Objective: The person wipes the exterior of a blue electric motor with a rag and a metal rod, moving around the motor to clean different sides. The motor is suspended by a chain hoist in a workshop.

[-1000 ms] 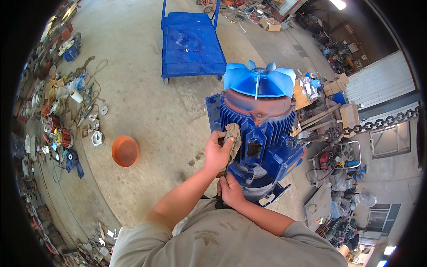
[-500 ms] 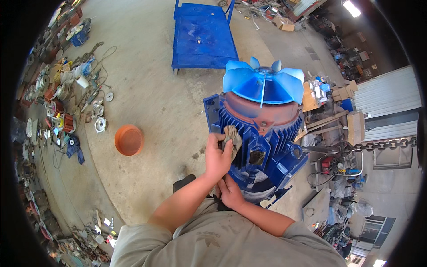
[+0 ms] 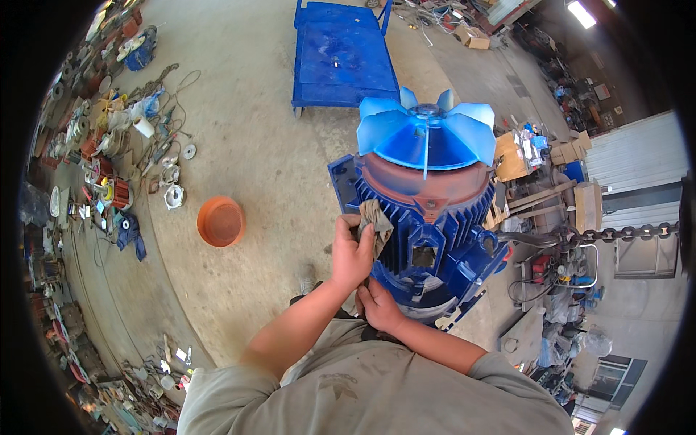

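Here, left hand [image 3: 351, 254] pressing rag [image 3: 376, 223] on blue motor [image 3: 428, 239]; orange bowl [image 3: 221, 221] nearby

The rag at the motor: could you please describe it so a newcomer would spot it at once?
Find the big blue finned motor with the blue fan on top. On its left flank, the left hand presses a crumpled grey-brown rag against the fins. It is the only soft, drab thing on that blue casing.
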Tool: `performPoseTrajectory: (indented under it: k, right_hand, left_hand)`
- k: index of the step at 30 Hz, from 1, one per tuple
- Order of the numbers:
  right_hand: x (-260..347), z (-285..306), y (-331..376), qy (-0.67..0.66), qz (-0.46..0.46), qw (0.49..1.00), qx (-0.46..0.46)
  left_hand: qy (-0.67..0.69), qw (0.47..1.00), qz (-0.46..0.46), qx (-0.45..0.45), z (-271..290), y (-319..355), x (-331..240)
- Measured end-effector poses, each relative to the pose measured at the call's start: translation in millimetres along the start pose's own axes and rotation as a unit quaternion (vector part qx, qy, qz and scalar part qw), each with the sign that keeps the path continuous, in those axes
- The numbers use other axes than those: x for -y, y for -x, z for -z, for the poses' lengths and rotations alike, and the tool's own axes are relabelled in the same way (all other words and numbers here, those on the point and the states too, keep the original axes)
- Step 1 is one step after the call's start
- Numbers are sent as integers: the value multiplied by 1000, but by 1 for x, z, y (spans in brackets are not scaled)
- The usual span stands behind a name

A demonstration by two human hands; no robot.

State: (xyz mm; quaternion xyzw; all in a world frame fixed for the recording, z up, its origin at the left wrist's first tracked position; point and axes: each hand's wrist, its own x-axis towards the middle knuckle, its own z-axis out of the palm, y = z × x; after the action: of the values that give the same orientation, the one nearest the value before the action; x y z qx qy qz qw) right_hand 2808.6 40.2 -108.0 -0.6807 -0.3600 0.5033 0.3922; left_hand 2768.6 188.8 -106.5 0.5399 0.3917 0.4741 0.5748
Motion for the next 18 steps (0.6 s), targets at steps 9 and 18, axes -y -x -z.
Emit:
performPoseTrajectory:
  k: [9,18]
  right_hand:
    - [15,17,11,67,-47,997,-1]
    - [8,-34,-7,-50,-24,998,23]
  left_hand:
    - [-46,999,20,13,10,15,12]
    - [-47,999,14,0,19,-2,8]
